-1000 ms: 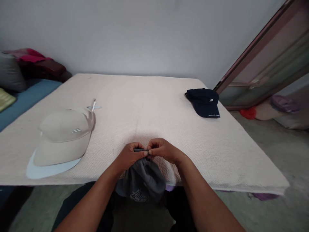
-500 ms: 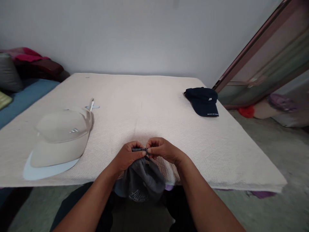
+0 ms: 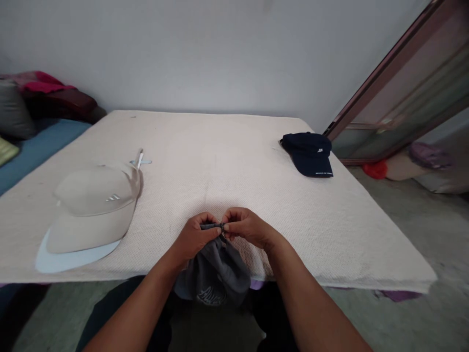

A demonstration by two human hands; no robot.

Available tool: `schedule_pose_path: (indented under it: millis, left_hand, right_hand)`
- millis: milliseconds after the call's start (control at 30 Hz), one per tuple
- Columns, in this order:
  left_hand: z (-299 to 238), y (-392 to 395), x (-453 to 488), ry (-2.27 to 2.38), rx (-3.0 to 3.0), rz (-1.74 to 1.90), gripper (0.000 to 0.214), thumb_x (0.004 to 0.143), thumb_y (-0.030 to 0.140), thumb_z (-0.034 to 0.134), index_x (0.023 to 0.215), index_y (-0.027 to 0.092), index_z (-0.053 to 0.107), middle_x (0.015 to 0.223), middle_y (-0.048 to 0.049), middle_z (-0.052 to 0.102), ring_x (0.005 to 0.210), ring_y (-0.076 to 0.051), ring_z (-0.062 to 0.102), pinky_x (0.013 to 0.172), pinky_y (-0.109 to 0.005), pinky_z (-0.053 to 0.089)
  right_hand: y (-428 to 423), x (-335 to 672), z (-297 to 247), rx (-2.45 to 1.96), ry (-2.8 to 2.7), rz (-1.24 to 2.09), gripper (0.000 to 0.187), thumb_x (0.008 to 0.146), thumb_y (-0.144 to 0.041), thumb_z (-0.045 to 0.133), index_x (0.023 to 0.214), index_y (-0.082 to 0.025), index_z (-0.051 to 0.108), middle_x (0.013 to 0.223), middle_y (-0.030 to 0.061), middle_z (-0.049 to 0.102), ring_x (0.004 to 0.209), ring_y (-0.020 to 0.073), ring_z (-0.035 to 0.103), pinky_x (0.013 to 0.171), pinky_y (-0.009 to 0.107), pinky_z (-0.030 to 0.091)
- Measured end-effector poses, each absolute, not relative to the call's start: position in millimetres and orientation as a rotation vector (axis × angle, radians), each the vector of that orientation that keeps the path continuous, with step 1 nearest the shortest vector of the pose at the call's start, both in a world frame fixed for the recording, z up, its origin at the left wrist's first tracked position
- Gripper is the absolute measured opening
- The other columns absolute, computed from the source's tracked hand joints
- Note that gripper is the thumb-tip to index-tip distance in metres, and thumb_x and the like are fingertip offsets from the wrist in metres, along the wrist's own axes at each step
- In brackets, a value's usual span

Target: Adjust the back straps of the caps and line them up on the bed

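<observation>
A grey cap with pale lettering hangs over the near edge of a cream mattress. My left hand and my right hand meet above it, both closed in a pinch on the cap's thin back strap, fingertips almost touching. A beige cap with a pale blue brim lies on the mattress to my left. At the far right of the mattress rests a navy cap.
A small white and blue item lies behind the beige cap. Pillows and red cloth are piled on a blue bed at the far left. A glass door frame leans at the right above bare concrete floor.
Both hands have stayed pinched on the grey cap's strap, shifting only slightly upward. The caps on the mattress have not moved.
</observation>
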State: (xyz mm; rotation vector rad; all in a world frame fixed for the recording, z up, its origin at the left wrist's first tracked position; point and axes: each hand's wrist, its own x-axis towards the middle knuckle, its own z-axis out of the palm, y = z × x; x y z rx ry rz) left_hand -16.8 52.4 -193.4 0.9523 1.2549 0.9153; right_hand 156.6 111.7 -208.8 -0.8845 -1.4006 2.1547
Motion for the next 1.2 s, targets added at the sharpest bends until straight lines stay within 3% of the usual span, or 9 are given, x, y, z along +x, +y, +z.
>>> schedule_pose_path:
  millis: [367,533,667,1200]
  left_hand:
    - [-194.9,54.7,-13.2,1.419,1.113,0.904,0.016,0.071,0.029,0.066,0.078,0.016,0.058,0.066,0.0023,0.059,0.058,-0.012,0.054,0.056,-0.024,0.04]
    - [-196.2,51.5,-9.7,1.418,1.259,1.029,0.011,0.075,0.025,0.061,0.083,0.019,0.058,0.078,0.0006,0.061,0.072,-0.014,0.057,0.066,-0.025,0.043]
    - [-197.7,50.4,-10.0,1.491,1.414,0.995,0.006,0.077,0.024,0.056,0.078,0.02,0.06,0.073,0.0012,0.06,0.07,-0.014,0.054,0.065,-0.025,0.041]
    - [-197.6,55.1,-11.5,1.572,1.198,0.916,0.013,0.071,0.028,0.062,0.074,0.017,0.068,0.068,-0.0003,0.064,0.063,-0.015,0.056,0.059,-0.025,0.042]
  right_hand:
    - [112.9,154.9,-208.8,-0.934,-1.442,2.062,0.006,0.068,-0.014,0.062,0.072,-0.015,0.057,0.059,-0.0014,0.06,0.056,0.0095,0.054,0.055,0.023,0.041]
    - [113.4,154.4,-208.2,-0.96,-1.438,2.047,0.008,0.068,-0.018,0.064,0.072,-0.015,0.058,0.06,-0.0013,0.061,0.057,0.0099,0.055,0.056,0.024,0.042]
    - [113.7,152.5,-209.1,-0.975,-1.429,2.032,0.009,0.067,-0.018,0.065,0.071,-0.015,0.057,0.058,-0.0019,0.06,0.056,0.0099,0.055,0.056,0.024,0.043]
    - [112.4,147.9,-211.6,-1.069,-1.46,1.965,0.007,0.066,-0.014,0.062,0.069,-0.016,0.056,0.056,-0.0014,0.059,0.053,0.0102,0.054,0.054,0.024,0.043]
